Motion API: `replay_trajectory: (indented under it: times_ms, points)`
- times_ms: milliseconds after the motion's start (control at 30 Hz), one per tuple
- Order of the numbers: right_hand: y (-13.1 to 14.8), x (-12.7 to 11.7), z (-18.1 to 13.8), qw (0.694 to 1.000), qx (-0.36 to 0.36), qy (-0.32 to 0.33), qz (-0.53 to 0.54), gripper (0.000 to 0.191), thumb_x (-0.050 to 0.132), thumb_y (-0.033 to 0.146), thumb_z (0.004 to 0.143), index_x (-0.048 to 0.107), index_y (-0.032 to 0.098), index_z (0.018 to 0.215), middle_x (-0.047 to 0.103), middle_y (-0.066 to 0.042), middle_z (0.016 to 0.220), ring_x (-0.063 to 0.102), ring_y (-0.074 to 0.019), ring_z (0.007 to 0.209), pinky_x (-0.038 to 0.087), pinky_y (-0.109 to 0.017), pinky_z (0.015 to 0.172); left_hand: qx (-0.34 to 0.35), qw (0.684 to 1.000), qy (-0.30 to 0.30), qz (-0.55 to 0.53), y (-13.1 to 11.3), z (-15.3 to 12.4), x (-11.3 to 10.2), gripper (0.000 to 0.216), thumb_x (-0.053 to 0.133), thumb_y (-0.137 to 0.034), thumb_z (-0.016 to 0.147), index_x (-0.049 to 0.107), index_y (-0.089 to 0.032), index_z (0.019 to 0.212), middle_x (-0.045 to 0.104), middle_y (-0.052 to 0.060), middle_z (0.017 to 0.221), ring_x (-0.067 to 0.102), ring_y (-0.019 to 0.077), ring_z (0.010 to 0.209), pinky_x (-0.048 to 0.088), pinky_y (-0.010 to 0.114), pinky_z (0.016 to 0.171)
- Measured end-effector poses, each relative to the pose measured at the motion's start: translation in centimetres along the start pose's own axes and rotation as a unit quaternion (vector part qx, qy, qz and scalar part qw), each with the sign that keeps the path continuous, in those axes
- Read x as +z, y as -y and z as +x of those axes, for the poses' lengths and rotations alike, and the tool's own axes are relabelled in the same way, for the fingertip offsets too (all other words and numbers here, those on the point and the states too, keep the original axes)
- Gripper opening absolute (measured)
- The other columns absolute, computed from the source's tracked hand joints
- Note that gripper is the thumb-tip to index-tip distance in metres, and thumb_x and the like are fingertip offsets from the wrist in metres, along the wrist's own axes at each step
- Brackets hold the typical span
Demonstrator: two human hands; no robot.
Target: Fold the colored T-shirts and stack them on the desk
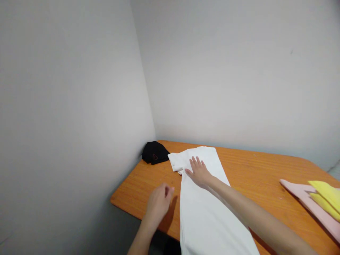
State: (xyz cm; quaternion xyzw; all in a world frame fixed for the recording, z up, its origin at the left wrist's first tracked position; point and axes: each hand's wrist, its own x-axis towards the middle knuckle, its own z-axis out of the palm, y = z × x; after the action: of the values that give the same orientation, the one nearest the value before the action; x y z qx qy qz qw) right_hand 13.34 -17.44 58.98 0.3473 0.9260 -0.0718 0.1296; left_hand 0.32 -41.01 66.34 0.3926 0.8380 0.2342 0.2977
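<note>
A white T-shirt (204, 209), folded lengthwise, lies on the wooden table with its lower end towards me. Its short sleeve (176, 160) sticks out to the left at the far end. My right hand (198, 171) rests flat on the upper part of the shirt, fingers spread. Left of the shirt, my left hand (158, 201) hovers over the table near its front edge. Its fingers are curled in, and I see nothing held in them. Part of the right forearm covers the shirt's right edge.
A black cap (155, 153) sits at the table's far left corner, close to the sleeve. To the right lie a folded pink cloth (294, 186) and a yellow cloth (325, 193) on top of it. Grey walls border the orange-brown table (255, 170) at the left and back.
</note>
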Motion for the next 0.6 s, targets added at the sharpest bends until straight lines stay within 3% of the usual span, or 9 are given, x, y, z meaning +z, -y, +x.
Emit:
replay_trajectory:
  times_ms: [133,233,367,600]
  points:
    - [2.1,1.3,-0.6,1.000,0.009,-0.022,0.001,0.085,0.021,0.066,0.095,0.020,0.005,0.154,0.007,-0.017,0.159,0.001,-0.0361,0.146,0.002,-0.057,0.116,-0.063,0.997,-0.010,0.045,-1.0,11.6,0.2,0.031,0.046,-0.038,0.098,0.063,-0.013,0.102,0.068,0.011,0.106,0.063,0.0217,0.101,0.046,0.036,0.092]
    - [2.3,1.6,-1.1,0.999,0.005,-0.051,0.011,0.083,0.024,0.065,0.095,0.022,0.006,0.154,0.009,-0.016,0.158,0.004,-0.0361,0.146,0.001,-0.058,0.116,-0.105,0.992,-0.008,0.074,-1.7,17.3,1.3,0.035,0.055,-0.042,0.095,0.060,-0.014,0.114,0.063,0.009,0.116,0.062,0.0218,0.104,0.050,0.045,0.092]
    - [2.2,1.2,-1.5,0.997,0.003,-0.067,0.046,0.083,0.019,0.066,0.095,0.023,0.007,0.154,0.009,-0.016,0.158,0.005,-0.0351,0.146,0.001,-0.058,0.116,-0.116,0.988,0.008,0.105,-2.9,20.3,2.7,0.037,0.058,-0.040,0.093,0.058,-0.015,0.120,0.060,0.010,0.121,0.061,0.0229,0.106,0.052,0.045,0.091]
    - [2.2,1.1,-1.2,0.994,0.001,-0.077,0.078,0.095,0.019,0.072,0.092,0.020,-0.002,0.152,0.006,-0.022,0.156,0.001,-0.0368,0.146,-0.003,-0.058,0.116,-0.085,0.990,0.044,0.102,-3.1,21.8,2.7,0.031,0.060,-0.036,0.093,0.059,-0.016,0.118,0.061,0.008,0.119,0.062,0.0220,0.104,0.054,0.041,0.088]
